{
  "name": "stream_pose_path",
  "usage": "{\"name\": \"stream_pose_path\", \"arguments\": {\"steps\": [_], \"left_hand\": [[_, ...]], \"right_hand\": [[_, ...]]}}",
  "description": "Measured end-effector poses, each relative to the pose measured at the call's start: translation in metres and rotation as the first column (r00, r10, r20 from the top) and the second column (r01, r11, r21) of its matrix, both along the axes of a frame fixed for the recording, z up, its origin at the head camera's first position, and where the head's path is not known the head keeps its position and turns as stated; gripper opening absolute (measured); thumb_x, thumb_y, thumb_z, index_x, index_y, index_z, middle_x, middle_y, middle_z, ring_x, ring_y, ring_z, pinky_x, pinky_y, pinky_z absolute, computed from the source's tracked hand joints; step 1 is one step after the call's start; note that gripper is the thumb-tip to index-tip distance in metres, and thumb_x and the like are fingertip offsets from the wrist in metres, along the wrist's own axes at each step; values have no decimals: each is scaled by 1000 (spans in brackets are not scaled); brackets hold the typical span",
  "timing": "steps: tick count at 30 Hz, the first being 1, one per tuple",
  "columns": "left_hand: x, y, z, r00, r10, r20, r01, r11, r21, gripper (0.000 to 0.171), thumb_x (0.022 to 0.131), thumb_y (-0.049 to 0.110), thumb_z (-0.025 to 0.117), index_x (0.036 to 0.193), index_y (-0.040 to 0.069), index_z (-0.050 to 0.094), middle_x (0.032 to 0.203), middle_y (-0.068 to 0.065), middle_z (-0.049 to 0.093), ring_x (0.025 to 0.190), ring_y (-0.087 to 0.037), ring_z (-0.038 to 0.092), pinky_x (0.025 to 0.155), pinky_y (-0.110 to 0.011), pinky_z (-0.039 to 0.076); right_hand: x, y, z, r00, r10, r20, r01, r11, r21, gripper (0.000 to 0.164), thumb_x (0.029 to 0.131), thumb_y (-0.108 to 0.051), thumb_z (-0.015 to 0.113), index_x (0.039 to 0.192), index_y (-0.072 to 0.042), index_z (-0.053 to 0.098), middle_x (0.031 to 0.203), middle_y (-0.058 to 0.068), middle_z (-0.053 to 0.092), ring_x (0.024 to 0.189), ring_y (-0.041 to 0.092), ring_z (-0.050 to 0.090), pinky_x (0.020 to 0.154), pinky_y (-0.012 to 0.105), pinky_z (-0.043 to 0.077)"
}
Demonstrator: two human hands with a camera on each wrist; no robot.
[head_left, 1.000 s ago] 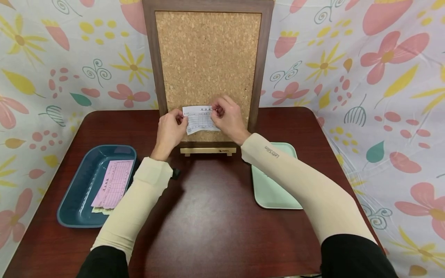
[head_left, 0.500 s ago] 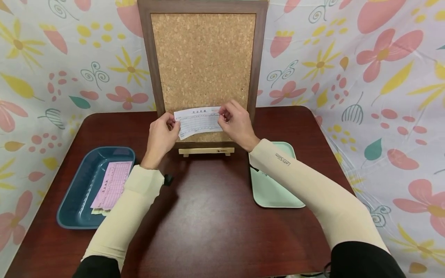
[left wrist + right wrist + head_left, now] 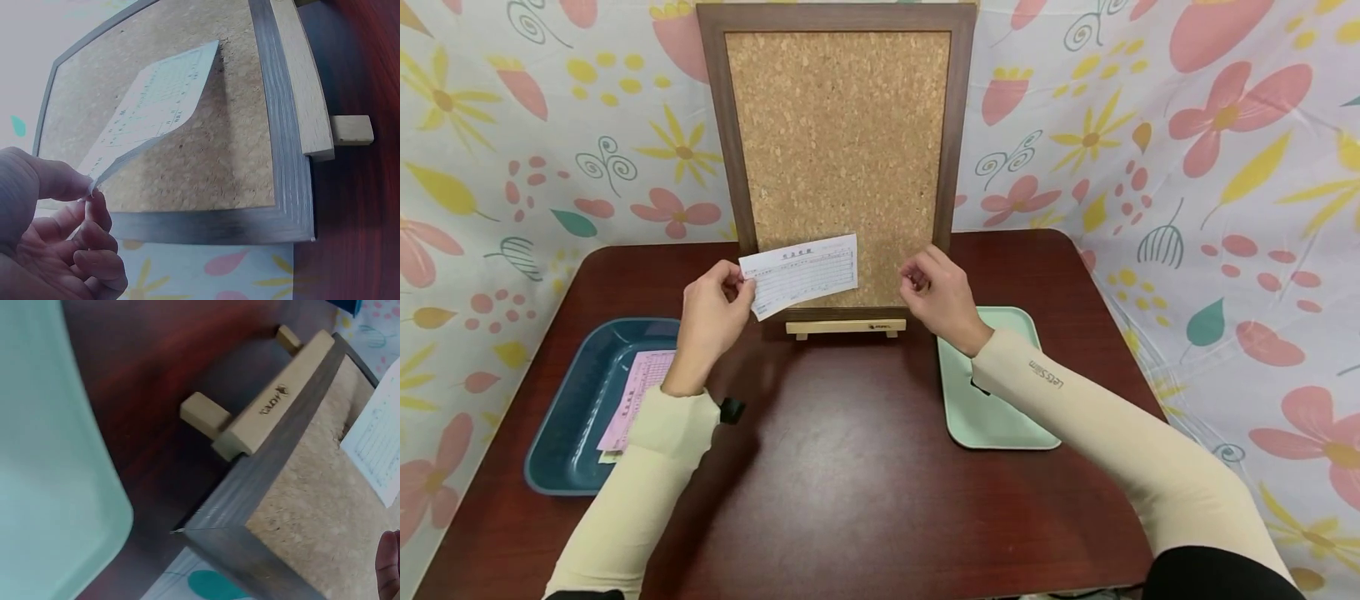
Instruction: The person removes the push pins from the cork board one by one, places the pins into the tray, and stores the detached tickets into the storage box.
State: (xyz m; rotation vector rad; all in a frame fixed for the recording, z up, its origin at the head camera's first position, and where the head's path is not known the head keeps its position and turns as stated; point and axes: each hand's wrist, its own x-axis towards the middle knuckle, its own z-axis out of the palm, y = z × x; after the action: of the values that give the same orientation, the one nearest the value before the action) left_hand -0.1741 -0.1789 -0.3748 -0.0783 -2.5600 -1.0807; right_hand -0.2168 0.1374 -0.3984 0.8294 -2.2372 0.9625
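Note:
My left hand [image 3: 711, 321] pinches the left end of a white printed paper slip [image 3: 805, 273] between thumb and fingers. In the left wrist view, the slip [image 3: 150, 103] slants up from my left hand [image 3: 59, 225], in front of the framed cork board [image 3: 842, 142]. The right hand [image 3: 946, 298] is apart from the slip, before the board's lower right part, with fingers curled. Whether something small sits between its fingertips is hidden. The right wrist view shows only a bit of a finger [image 3: 389, 565].
A wooden stand [image 3: 846, 327] supports the board on the dark red table [image 3: 835, 492]. A blue tray [image 3: 561, 425] with pink slips [image 3: 636, 396] and a greenish paper edge lies left. A light green tray [image 3: 1000, 421] lies right, partly under the right forearm.
The left hand has drawn the slip left and slightly down, tilting it. My right hand has come off the slip's right end and shifted right and down.

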Motion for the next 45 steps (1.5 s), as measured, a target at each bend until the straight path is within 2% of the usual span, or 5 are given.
{"name": "stream_pose_path", "arguments": {"steps": [4, 12, 24, 36, 45], "left_hand": [[11, -7, 0, 1000, 18, 0, -18, 1000, -8, 16, 91, 17, 60, 92, 2, 60, 78, -10, 59, 67, -21, 49, 58, -32, 37], [34, -23, -2, 997, 68, -23, -69, 996, -50, 16, 89, 17, 62, 91, 1, 61, 75, -11, 59, 66, -21, 50, 57, -31, 36], [80, -77, -5, 966, 255, 43, -244, 955, -168, 22, 89, 18, 59, 95, -3, 63, 81, -19, 64, 72, -29, 56, 64, -37, 37], [113, -125, -14, 891, 425, 159, -393, 898, -196, 29, 90, 20, 55, 100, -7, 60, 85, -25, 63, 81, -36, 55, 68, -43, 35], [132, -149, -31, 828, 525, 197, -491, 848, -197, 36, 88, 17, 51, 108, -13, 54, 92, -31, 62, 90, -46, 54, 80, -53, 33]], "right_hand": [[8, 13, -5, 1000, -23, 18, 23, 1000, -4, 11, 79, 5, 60, 84, -5, 60, 81, 3, 52, 68, 11, 52, 60, 26, 46], [22, 41, -15, 980, -175, 94, 177, 984, -9, 14, 76, 6, 61, 84, -6, 59, 81, 4, 55, 66, 12, 54, 59, 27, 46], [39, 69, -33, 962, -220, 163, 210, 975, 75, 12, 76, 4, 62, 81, -6, 61, 77, 3, 56, 65, 13, 56, 58, 29, 46], [46, 87, -47, 952, -254, 169, 234, 964, 130, 14, 70, 7, 61, 77, -5, 61, 72, 6, 57, 62, 15, 56, 59, 31, 45], [58, 95, -61, 870, -307, 385, 214, 940, 265, 12, 72, 5, 60, 78, -6, 62, 72, 3, 58, 66, 18, 55, 63, 33, 43]]}}
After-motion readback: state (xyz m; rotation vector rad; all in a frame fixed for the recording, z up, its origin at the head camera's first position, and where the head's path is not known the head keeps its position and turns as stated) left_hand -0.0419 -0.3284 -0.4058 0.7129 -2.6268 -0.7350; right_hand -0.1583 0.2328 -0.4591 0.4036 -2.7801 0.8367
